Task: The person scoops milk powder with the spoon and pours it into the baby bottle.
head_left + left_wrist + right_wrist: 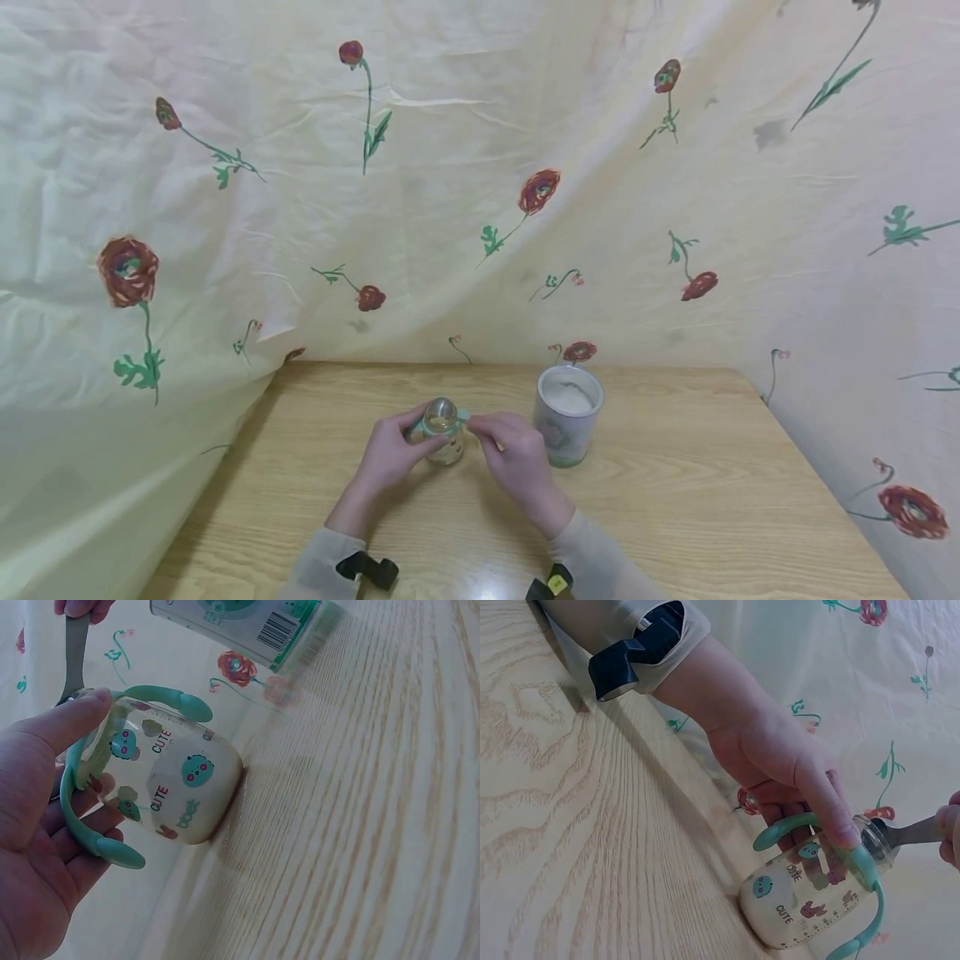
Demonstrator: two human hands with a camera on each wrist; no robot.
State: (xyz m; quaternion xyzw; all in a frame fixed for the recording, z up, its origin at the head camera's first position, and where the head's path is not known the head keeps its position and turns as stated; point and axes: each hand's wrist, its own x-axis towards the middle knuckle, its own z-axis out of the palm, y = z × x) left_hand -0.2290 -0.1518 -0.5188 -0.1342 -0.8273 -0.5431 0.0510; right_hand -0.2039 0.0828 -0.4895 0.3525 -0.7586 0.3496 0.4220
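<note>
A clear baby bottle [448, 451] with two mint-green handles and small printed cartoon figures stands uncapped on the table. My left hand [392, 454] holds it round the neck, thumb on the near side and fingers behind, as the left wrist view shows. Between the fingertips of my right hand [519, 458] is the handle of a metal spoon [915, 833]. Its bowl sits at the bottle's mouth, partly inside in the right wrist view. Whether the spoon carries anything is hard to tell. Pale contents show in the bottle [172, 780], but their level is unclear.
Just right of my right hand stands an open can [557, 429] with white powder [567, 395] inside. The wooden table [675, 500] runs back to a hanging cloth [450, 225] printed with red flowers. Dark straps with cameras [367, 570] sit on both sleeves.
</note>
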